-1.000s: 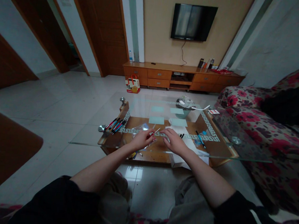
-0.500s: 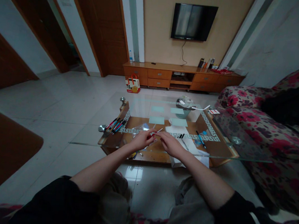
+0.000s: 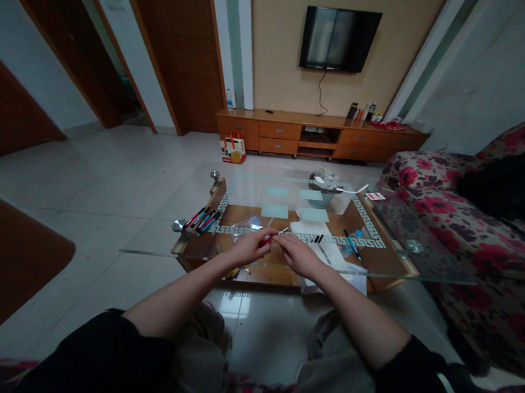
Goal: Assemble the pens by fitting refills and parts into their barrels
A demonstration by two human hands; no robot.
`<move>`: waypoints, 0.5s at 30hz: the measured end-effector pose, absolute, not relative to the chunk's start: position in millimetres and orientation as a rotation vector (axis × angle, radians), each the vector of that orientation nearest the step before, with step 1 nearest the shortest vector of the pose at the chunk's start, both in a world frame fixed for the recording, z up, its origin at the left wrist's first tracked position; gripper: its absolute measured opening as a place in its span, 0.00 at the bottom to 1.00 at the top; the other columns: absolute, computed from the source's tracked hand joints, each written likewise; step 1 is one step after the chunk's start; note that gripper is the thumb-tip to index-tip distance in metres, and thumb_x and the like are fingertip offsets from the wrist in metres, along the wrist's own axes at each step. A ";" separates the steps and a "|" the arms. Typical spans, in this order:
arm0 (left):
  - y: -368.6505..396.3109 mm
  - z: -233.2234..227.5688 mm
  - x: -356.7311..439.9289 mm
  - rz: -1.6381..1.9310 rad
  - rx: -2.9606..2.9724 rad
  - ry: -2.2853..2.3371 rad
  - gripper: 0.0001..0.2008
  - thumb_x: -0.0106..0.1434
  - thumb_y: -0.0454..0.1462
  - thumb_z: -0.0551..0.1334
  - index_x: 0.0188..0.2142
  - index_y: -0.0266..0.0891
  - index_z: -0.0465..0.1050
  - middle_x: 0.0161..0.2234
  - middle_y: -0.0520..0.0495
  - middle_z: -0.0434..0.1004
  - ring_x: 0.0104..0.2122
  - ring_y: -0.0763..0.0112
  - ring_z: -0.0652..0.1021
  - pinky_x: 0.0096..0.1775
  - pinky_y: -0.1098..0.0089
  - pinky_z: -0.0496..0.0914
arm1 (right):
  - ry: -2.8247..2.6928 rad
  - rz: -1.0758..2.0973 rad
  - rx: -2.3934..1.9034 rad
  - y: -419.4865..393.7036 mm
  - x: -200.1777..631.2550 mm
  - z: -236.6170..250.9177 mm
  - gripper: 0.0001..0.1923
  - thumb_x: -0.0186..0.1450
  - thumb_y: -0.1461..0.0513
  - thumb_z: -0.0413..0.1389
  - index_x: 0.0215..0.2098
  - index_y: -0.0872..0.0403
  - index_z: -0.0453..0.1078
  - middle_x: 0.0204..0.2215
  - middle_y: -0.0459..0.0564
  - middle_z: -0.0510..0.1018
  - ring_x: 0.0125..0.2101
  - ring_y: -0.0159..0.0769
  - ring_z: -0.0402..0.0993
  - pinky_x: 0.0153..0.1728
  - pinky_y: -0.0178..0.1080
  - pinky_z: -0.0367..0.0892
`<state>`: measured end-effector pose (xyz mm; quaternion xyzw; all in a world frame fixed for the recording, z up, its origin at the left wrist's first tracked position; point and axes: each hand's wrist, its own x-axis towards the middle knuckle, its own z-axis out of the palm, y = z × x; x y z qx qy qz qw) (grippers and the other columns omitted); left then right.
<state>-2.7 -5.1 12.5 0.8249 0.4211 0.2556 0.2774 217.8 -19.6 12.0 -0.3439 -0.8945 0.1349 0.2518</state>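
Over the near part of the glass table [image 3: 150, 236], my left hand [image 3: 250, 247] is closed around a slim red pen [image 3: 269, 239]. My right hand [image 3: 301, 256] meets it from the other side, fingers pinched together at the pen's end. A thin white stick [image 3: 284, 230], perhaps a refill, pokes out above the fingertips. Fingers hide most of the pen. To the left lies a row of red, blue and black pens [image 3: 204, 219]. Black caps [image 3: 318, 239] and a clear thin pen part [image 3: 325, 255] lie by my right hand. Further right is a blue-and-black pen [image 3: 352, 245].
A clear plastic bag [image 3: 246, 227] is left of my hands. White paper or a box [image 3: 339, 263] lies at the right. Metal knobs [image 3: 179, 225] stand up at the table's corners. Beyond the table are a basket [image 3: 321, 199] and a flowered sofa [image 3: 452, 217].
Both hands stay nearly in place, fingers still together at the red pen. The white stick has tilted and shifted slightly right.
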 end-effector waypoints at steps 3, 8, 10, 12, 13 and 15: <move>-4.7 13.3 -3.2 0.687 2.233 1.144 0.22 0.63 0.38 0.59 0.57 0.42 0.69 0.26 0.55 0.74 0.24 0.75 0.72 0.32 0.75 0.63 | -2.439 0.361 -0.927 -19.9 217.3 11.8 0.28 0.66 0.72 0.50 0.62 0.52 0.64 0.57 0.57 0.72 0.55 0.42 0.69 0.58 0.51 0.63; -5.5 14.6 -3.3 0.655 2.232 1.132 0.26 0.63 0.37 0.58 0.61 0.43 0.66 0.22 0.57 0.70 0.22 0.76 0.69 0.29 0.76 0.61 | -2.439 0.361 -0.955 -19.6 218.5 14.6 0.24 0.67 0.69 0.51 0.61 0.53 0.65 0.55 0.58 0.73 0.54 0.43 0.69 0.56 0.50 0.65; -5.9 14.1 -3.1 0.653 2.215 1.123 0.29 0.64 0.37 0.57 0.65 0.43 0.61 0.20 0.59 0.67 0.21 0.77 0.68 0.28 0.76 0.59 | -2.406 0.342 -0.993 -18.0 221.4 15.8 0.24 0.67 0.68 0.52 0.61 0.54 0.64 0.56 0.57 0.72 0.54 0.43 0.69 0.56 0.50 0.65; -6.0 12.8 -3.3 0.655 2.199 1.115 0.31 0.65 0.38 0.56 0.67 0.44 0.56 0.20 0.59 0.66 0.20 0.77 0.66 0.27 0.77 0.58 | -2.348 0.313 -1.045 -15.9 225.5 16.8 0.25 0.67 0.68 0.52 0.62 0.53 0.63 0.56 0.56 0.72 0.54 0.43 0.68 0.56 0.49 0.65; -5.9 12.0 -3.5 0.653 2.194 1.110 0.32 0.65 0.38 0.56 0.68 0.44 0.55 0.20 0.60 0.66 0.20 0.77 0.66 0.27 0.77 0.58 | -2.312 0.300 -1.074 -14.8 227.8 17.2 0.25 0.67 0.67 0.52 0.62 0.53 0.63 0.56 0.56 0.72 0.54 0.43 0.68 0.56 0.49 0.65; -5.3 10.2 -4.3 0.650 2.194 1.108 0.33 0.65 0.37 0.56 0.69 0.44 0.53 0.20 0.60 0.66 0.20 0.78 0.66 0.28 0.77 0.58 | -2.234 0.275 -1.130 -12.7 232.0 17.9 0.26 0.67 0.66 0.54 0.63 0.52 0.63 0.55 0.55 0.73 0.53 0.43 0.69 0.55 0.48 0.66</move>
